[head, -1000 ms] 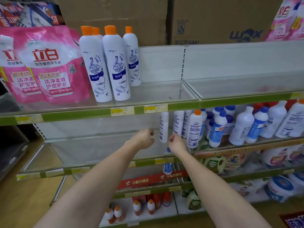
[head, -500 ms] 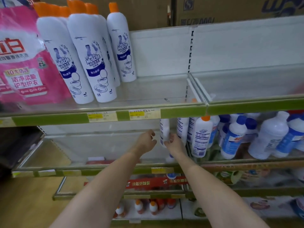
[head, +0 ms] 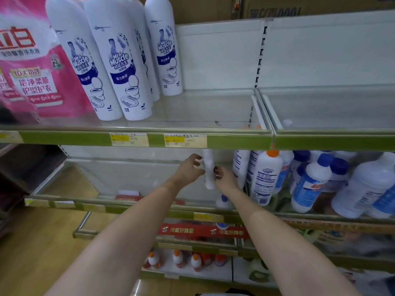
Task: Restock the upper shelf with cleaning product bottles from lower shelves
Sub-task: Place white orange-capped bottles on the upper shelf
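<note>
Several tall white Mr Muscle bottles [head: 119, 67] stand at the left of the upper shelf [head: 213, 116]. On the second shelf, a white bottle [head: 209, 169] is held between both hands, its top hidden behind the upper shelf's green edge. My left hand [head: 188, 169] curls round its left side; my right hand [head: 224, 178] grips its right side. More white bottles with an orange cap [head: 267, 178] stand just right of it.
Pink detergent pouches [head: 30, 69] fill the upper shelf's far left. Blue-capped white bottles [head: 312, 184] crowd the second shelf's right part. Small orange-capped bottles [head: 177, 259] sit on the bottom shelf. Cardboard boxes [head: 277, 7] rest above. Wooden floor [head: 32, 253] lies lower left.
The view has moved closer to the shelves. Both hands have closed in on the white bottle on the second shelf, and it now sits slightly lifted between them.
</note>
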The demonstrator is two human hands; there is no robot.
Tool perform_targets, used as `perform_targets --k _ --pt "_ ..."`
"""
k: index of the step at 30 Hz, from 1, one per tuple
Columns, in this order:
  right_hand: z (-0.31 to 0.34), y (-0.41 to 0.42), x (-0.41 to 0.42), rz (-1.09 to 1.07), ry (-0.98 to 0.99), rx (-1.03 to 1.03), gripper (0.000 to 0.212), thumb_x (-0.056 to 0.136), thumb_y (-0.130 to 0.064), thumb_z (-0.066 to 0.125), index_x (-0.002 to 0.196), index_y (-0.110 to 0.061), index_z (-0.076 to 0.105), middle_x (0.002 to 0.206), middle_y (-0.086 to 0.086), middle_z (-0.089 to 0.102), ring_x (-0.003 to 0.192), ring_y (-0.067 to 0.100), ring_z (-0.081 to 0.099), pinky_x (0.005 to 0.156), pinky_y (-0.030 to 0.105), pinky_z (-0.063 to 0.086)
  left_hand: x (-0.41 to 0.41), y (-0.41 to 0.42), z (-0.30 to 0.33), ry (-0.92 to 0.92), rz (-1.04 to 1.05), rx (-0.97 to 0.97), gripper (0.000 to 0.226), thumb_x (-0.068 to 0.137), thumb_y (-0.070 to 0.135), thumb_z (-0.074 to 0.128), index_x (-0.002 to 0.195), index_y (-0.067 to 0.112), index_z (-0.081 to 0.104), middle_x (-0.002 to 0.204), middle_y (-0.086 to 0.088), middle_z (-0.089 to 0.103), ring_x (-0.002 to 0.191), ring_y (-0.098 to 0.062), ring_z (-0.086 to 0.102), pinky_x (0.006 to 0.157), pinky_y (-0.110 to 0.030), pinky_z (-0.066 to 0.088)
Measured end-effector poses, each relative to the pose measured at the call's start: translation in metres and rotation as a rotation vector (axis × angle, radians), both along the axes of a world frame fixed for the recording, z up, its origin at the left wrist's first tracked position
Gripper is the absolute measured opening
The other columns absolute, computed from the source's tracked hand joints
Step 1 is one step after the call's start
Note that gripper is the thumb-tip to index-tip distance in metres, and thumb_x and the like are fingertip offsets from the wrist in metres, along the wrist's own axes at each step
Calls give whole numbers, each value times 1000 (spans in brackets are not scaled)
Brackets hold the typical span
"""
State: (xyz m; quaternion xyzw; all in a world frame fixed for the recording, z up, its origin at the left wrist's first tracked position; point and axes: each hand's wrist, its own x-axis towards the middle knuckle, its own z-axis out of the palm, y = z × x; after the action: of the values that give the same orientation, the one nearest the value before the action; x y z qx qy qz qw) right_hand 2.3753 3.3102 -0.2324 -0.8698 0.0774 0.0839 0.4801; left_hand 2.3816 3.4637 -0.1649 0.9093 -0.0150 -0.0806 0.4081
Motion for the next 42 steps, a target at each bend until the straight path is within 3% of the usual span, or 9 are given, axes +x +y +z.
perform_targets --k 2,5,7,12,17,23,27,32,42 --pt "3 6 -2 42 33 19 32 98 -13 55 128 -24 56 115 -7 63 108 17 59 76 24 44 1 -1 2 4 46 -81 48 86 13 72 128 8 49 119 -9 60 105 -25 59 84 -33 49" --pt "1 13 -4 148 78 23 49 93 -1 52 139 -19 52 131 -1 61 121 20 56 102 37 47 1 -3 9 39 171 -226 46 87 18 73 123 5 48 98 -6 58 85 -21 56 64 -26 44" --pt "-4 13 -1 161 75 39 55 90 2 51 141 -18 52 137 1 59 125 22 56 108 42 45 1 -6 11 35 236 -244 45 89 22 72 122 5 48 94 -5 56 83 -23 55 63 -28 42" --pt "1 10 3 157 68 10 46 88 -1 59 133 -12 56 132 4 62 122 25 57 103 39 48 5 -17 13 18 240 -226 47 88 26 73 126 10 50 113 -10 63 99 -30 60 82 -38 50" --pt "6 3 4 147 92 9 46 89 3 64 133 -6 54 134 9 60 123 25 55 96 33 47 5 -18 18 2 258 -204 41 89 13 71 125 5 55 119 -14 63 109 -33 60 86 -36 49" --pt "10 1 1 171 109 -17 47 85 -5 71 129 -6 54 119 3 59 109 19 55 82 25 39 5 -4 23 35 166 -196 41 84 4 75 122 4 62 118 -13 67 111 -31 63 89 -36 51" --pt "8 6 2 177 116 -4 52 77 -16 81 123 -13 57 119 4 66 112 24 61 91 36 50 -3 15 34 135 -24 -169 37 88 0 69 123 6 60 120 -12 66 112 -29 62 97 -41 52" --pt "17 27 -6 308 149 0 57 71 -12 84 124 -18 63 121 4 69 115 25 61 104 47 49 -12 37 47 328 -212 -72 44 88 4 69 127 16 53 126 -7 63 120 -27 58 106 -44 48" --pt "18 54 -28 242 126 -55 59 70 -20 90 121 -21 62 119 0 68 113 21 60 96 32 47 -39 54 35 182 -78 -172 48 80 30 82 121 16 62 116 -4 69 107 -22 65 90 -36 57"
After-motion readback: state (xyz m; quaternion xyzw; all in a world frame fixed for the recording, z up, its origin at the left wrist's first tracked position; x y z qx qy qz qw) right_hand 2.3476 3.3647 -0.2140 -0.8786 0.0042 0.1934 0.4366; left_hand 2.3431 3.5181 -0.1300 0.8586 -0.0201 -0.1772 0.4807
